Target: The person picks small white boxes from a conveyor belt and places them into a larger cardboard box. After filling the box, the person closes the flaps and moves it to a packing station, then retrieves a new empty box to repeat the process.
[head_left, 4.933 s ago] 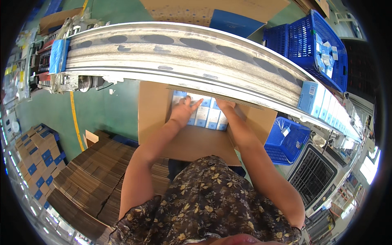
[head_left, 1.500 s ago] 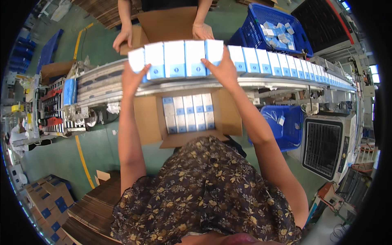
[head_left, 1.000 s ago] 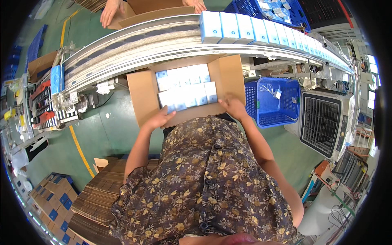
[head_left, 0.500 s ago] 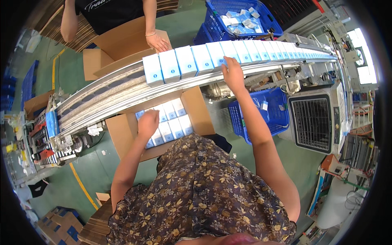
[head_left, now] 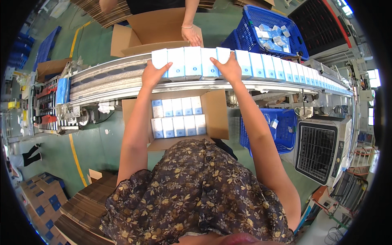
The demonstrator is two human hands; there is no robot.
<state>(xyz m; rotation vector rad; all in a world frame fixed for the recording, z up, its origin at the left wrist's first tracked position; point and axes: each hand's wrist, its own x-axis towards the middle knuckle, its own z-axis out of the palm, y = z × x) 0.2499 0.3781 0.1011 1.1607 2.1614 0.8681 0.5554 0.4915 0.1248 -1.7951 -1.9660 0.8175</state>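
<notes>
A long row of small white-and-blue cartons (head_left: 193, 61) stands upright on the conveyor (head_left: 108, 79). At the row's left end my left hand (head_left: 154, 75) presses the side of the first carton, its thumb across the front. My right hand (head_left: 229, 70) grips the row several cartons along, fingers at the far side and thumb on the front. Several cartons are clasped between my two hands. Below, nearer my body, an open cardboard box (head_left: 215, 118) holds two rows of similar cartons (head_left: 179, 125).
Across the conveyor a co-worker's hand (head_left: 192, 36) rests beside another open cardboard box (head_left: 157, 24). A blue basket (head_left: 249, 24) of loose cartons stands at the far right. Another blue basket (head_left: 267, 139) and a grilled machine (head_left: 316, 149) are at the right, flattened cardboard (head_left: 87, 204) at the lower left.
My left hand has risen from the open cardboard box to the left end of the carton row. My right hand has closed around the row. The view has shifted.
</notes>
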